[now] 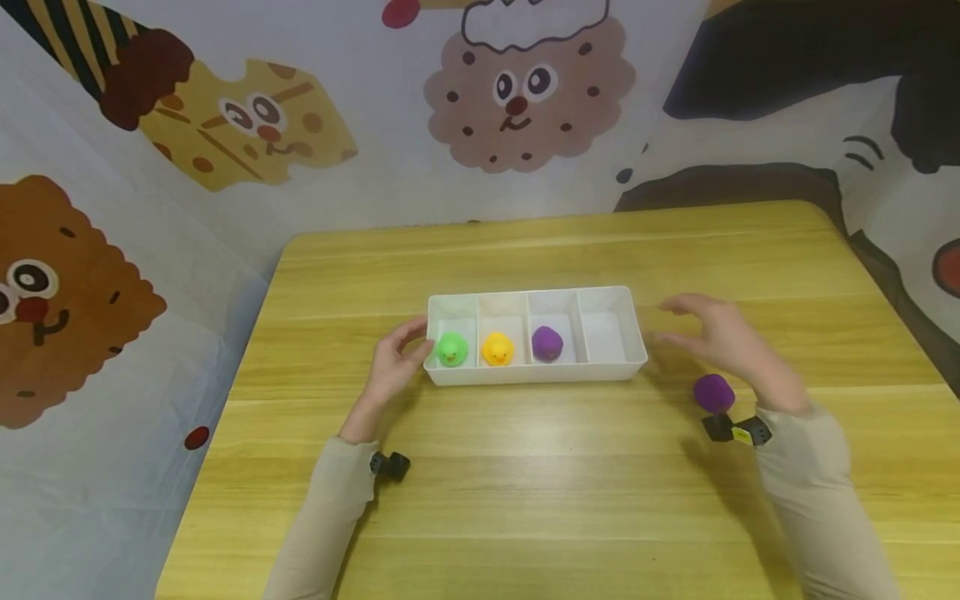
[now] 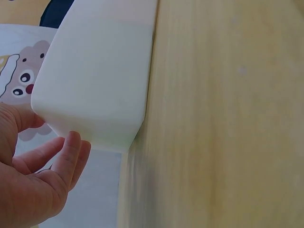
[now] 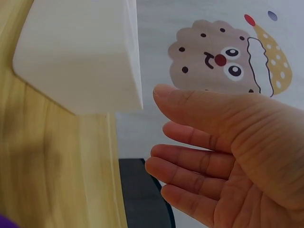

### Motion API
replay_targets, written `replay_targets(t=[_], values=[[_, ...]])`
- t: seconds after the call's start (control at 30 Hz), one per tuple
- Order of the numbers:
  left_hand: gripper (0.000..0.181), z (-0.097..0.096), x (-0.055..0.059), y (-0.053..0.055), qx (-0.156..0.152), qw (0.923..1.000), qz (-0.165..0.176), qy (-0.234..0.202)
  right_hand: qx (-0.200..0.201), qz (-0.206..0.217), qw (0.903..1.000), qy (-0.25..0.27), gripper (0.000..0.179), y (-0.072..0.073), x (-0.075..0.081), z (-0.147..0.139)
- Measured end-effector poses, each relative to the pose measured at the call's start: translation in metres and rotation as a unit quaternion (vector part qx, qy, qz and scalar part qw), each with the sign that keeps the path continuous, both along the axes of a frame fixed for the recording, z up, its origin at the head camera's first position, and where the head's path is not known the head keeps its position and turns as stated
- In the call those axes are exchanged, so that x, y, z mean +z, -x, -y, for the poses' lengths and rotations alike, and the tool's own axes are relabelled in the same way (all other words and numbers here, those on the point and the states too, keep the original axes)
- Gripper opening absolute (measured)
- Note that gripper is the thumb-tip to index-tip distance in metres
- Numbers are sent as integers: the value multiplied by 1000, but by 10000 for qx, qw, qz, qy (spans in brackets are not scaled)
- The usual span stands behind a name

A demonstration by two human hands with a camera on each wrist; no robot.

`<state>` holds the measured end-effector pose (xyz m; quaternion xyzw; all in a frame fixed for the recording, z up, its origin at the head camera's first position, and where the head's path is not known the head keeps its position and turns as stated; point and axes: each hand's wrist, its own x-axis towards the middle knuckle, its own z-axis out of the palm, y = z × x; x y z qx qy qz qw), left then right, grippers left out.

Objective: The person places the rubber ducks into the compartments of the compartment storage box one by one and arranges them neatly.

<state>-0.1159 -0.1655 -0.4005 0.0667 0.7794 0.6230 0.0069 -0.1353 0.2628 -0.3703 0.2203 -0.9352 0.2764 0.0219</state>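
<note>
A white tray point(image 1: 487, 375) with a row of compartments stands in the middle of the table. In its left compartment sits a green toy duck point(image 1: 452, 350), and the one beside it holds a yellow toy duck point(image 1: 498, 349). A round purple ball point(image 1: 547, 343) lies in the third. My left hand point(image 1: 397, 362) grips the tray's left end, thumb at the rim and fingers against the end wall point(image 2: 90, 130). Off the tray's right end, my right hand point(image 1: 720, 337) hovers with spread fingers and holds nothing. Another purple ball point(image 1: 714, 393) lies on the table beside the right wrist.
The wooden table point(image 1: 525, 492) ends at a back edge beyond the tray. Behind it hangs a white cloth point(image 1: 390, 192) printed with cartoon food faces. A small black camera sits on each wrist, the left point(image 1: 391, 466) and the right point(image 1: 738, 430).
</note>
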Motion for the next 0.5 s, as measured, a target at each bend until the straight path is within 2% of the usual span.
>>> replay_targets(t=[0.37, 0.5], values=[[37, 0, -2, 1, -4, 10000, -60, 9, -116, -134, 9998, -16, 41, -14, -11, -24], [37, 0, -3, 2, 20, 10000, -32, -3, -169, 164, 9997, -16, 43, -21, -15, -33]])
